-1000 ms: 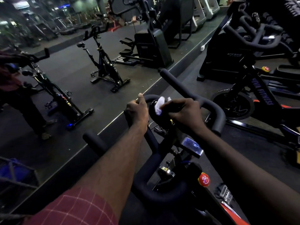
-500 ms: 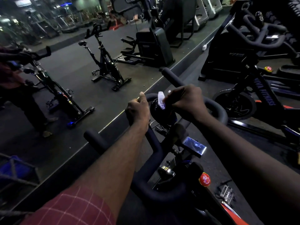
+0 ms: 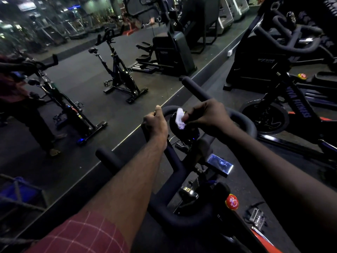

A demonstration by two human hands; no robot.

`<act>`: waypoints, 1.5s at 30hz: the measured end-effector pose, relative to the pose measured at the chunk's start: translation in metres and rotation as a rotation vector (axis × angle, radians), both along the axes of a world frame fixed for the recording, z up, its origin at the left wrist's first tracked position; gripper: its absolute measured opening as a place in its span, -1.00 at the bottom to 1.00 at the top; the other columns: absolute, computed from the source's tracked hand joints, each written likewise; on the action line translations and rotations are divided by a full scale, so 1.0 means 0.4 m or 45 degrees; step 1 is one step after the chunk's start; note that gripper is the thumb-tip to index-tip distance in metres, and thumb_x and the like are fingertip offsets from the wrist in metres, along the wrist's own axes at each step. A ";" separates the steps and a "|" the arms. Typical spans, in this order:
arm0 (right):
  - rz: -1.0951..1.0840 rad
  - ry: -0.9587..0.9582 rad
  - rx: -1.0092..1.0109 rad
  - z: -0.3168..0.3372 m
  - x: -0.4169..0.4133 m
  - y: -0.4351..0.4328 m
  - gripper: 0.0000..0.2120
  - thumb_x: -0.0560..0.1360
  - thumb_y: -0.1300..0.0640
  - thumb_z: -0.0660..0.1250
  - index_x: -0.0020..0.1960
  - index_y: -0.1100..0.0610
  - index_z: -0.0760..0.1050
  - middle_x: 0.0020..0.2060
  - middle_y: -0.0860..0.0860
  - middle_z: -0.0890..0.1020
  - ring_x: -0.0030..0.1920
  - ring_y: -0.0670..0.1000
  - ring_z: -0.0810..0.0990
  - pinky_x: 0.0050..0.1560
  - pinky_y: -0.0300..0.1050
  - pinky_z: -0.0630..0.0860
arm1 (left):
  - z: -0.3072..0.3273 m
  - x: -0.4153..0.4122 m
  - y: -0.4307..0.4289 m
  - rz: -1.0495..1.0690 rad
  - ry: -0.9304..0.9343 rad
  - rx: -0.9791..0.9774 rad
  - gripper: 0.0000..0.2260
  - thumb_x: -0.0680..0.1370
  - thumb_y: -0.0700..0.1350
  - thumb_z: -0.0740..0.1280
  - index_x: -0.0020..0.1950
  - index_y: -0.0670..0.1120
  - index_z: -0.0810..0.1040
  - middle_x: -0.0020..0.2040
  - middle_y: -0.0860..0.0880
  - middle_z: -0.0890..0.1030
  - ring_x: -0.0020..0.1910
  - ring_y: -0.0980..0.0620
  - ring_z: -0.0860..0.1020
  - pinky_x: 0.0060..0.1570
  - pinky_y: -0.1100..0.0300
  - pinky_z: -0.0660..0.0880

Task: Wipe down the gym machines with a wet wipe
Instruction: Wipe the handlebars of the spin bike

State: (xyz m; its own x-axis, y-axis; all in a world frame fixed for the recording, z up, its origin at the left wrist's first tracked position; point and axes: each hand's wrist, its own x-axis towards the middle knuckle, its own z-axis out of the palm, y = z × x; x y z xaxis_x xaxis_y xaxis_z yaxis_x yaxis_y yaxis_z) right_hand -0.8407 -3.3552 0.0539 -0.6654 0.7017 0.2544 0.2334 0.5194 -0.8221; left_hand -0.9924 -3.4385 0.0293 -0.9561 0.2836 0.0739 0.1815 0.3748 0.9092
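The wet wipe (image 3: 180, 119), pinched by the right hand (image 3: 209, 115), is pressed on the console (image 3: 189, 133) beside the left hand (image 3: 155, 125) (gripping the handlebar (image 3: 198, 92)).

Light: dim | Source: hazy ceiling lights (image 3: 27, 6) at 10 o'clock | Glare: metal plate (image 3: 220, 164) at 5 o'clock | Edges: wide-angle bowing, soft | Shadow: deepest at 4 o'clock
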 end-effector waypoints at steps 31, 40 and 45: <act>-0.370 -0.038 -0.333 -0.147 0.065 -0.043 -0.93 0.52 -0.01 0.53 -0.08 -0.04 0.78 -0.31 -0.08 0.75 -0.21 -0.21 0.68 -0.05 -0.20 0.62 | 0.009 0.009 -0.004 -0.027 -0.015 0.022 -0.58 0.69 0.14 0.23 -0.05 -0.15 0.71 -0.20 -0.05 0.64 -0.28 0.02 0.54 -0.38 0.18 0.32; -0.050 -0.052 0.137 0.040 -0.048 0.007 -0.77 0.46 0.22 0.50 0.06 -0.03 0.77 -0.08 -0.09 0.76 -0.15 -0.35 0.60 -0.21 -0.53 0.39 | -0.019 -0.019 0.003 0.041 -0.353 0.402 -0.68 0.41 0.09 0.19 -0.44 0.01 0.59 -0.42 -0.07 0.59 -0.36 -0.09 0.53 -0.28 -0.09 0.47; 0.652 0.017 0.818 0.004 -0.050 -0.028 -0.81 0.62 0.15 0.37 0.11 0.20 0.72 0.10 0.10 0.74 0.22 0.05 0.66 0.31 0.00 0.54 | -0.008 -0.011 -0.011 -0.068 -0.434 0.491 -0.83 0.32 0.04 0.19 -0.36 -0.05 0.39 -0.36 -0.07 0.43 -0.35 -0.07 0.40 -0.34 -0.06 0.40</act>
State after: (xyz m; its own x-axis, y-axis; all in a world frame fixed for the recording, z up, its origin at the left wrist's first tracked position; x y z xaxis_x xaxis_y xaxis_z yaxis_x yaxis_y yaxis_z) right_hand -0.8609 -3.3665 0.0555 -0.8578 0.0266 0.5133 -0.1683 0.9291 -0.3294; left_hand -0.9968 -3.4427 0.0260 -0.9289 0.3465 -0.1307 -0.1397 -0.0010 0.9902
